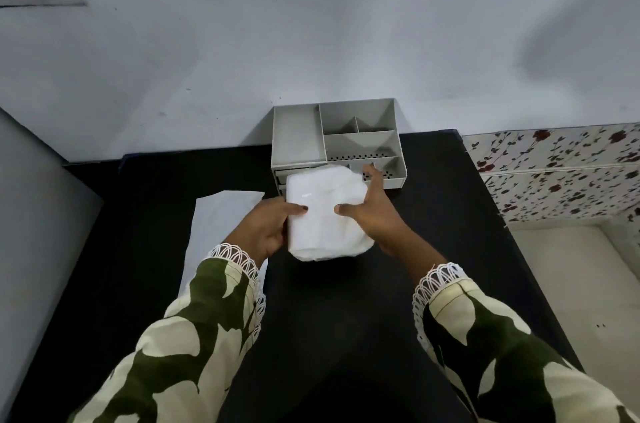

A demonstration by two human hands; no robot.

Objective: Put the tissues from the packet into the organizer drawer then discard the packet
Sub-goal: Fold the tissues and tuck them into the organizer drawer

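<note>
A thick white stack of tissues (325,214) is held just in front of the grey organizer (298,142), above the black table. My left hand (266,228) grips the stack's left side, thumb on top. My right hand (374,207) holds the right side, fingers spread along the edge toward the organizer. The organizer has several open top compartments, all bare. Its drawer front is mostly hidden behind the tissues. A flat, see-through empty packet (214,228) lies on the table to the left of my left hand.
The black table (450,214) stands against a pale wall. A floral-patterned surface (561,173) lies to the right, with a cream ledge below it. A grey panel (31,214) rises at the left edge.
</note>
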